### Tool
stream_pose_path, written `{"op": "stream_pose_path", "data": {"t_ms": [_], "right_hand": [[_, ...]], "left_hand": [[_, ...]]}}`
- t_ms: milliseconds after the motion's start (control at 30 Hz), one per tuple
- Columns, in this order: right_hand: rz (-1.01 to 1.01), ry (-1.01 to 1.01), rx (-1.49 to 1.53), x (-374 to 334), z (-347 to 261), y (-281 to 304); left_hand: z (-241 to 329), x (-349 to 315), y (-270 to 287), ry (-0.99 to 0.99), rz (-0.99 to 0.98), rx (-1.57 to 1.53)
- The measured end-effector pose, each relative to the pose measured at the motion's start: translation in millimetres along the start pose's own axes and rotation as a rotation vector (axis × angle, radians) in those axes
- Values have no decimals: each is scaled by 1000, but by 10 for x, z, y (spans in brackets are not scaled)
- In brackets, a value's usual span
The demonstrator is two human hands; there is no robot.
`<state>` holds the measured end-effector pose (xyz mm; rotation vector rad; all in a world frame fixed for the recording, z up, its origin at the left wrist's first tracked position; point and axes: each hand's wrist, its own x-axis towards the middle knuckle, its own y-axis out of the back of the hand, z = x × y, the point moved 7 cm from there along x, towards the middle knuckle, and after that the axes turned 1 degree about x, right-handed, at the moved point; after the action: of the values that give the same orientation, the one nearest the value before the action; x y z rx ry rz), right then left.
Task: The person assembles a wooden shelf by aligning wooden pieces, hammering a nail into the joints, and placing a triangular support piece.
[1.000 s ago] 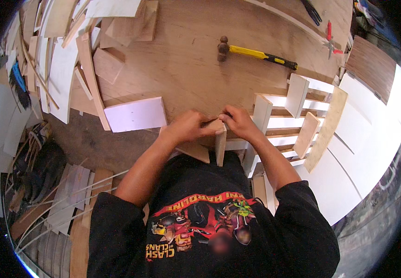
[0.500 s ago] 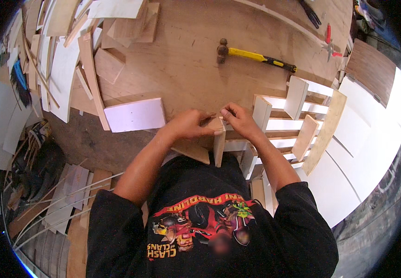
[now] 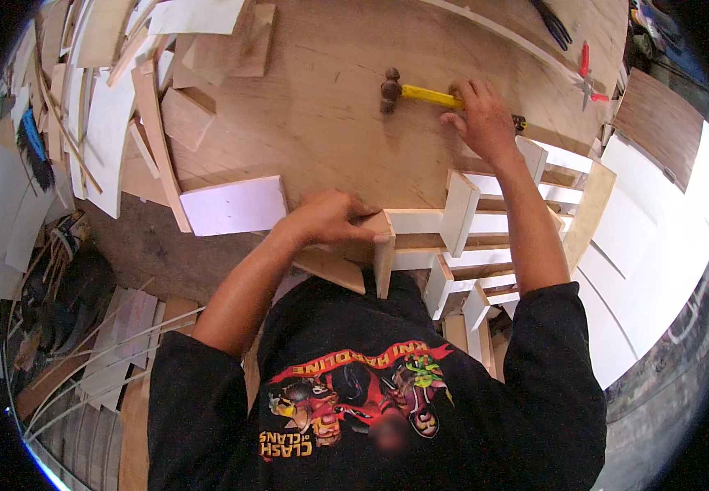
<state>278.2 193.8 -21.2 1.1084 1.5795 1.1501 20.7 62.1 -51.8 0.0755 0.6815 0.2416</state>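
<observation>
My left hand (image 3: 336, 219) is closed at the upper edge of a short upright wooden board (image 3: 383, 266), its thumb along that edge. Whether anything small sits between its fingertips cannot be made out. The board stands at the left end of a slatted wooden frame (image 3: 420, 221) with white-faced strips and short crosspieces. My right hand (image 3: 485, 119) lies over the yellow and black handle of a ball-peen hammer (image 3: 428, 96), fingers across the handle and thumb spread away from it. The hammer lies on the wooden tabletop (image 3: 330, 106), its head to the left.
A white-faced block (image 3: 233, 204) lies left of my left hand. Scrap boards (image 3: 113, 123) are piled at the left. Red-handled pliers (image 3: 586, 78) and a black-handled tool (image 3: 553, 24) lie at the far right. White panels (image 3: 641, 245) stand beyond the frame.
My right hand has left the board's top edge and moved away and right, onto the hammer handle. My left hand stays at the board. The hammer lies about where it was.
</observation>
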Motion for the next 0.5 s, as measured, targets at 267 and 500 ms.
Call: {"op": "stream_pose_path", "data": {"t_ms": [267, 500], "right_hand": [[-37, 92, 46, 52, 16, -105], [-22, 59, 32, -22, -178, 352]], "left_hand": [[44, -17, 36, 94, -87, 69], [46, -25, 58, 75, -58, 55]]}}
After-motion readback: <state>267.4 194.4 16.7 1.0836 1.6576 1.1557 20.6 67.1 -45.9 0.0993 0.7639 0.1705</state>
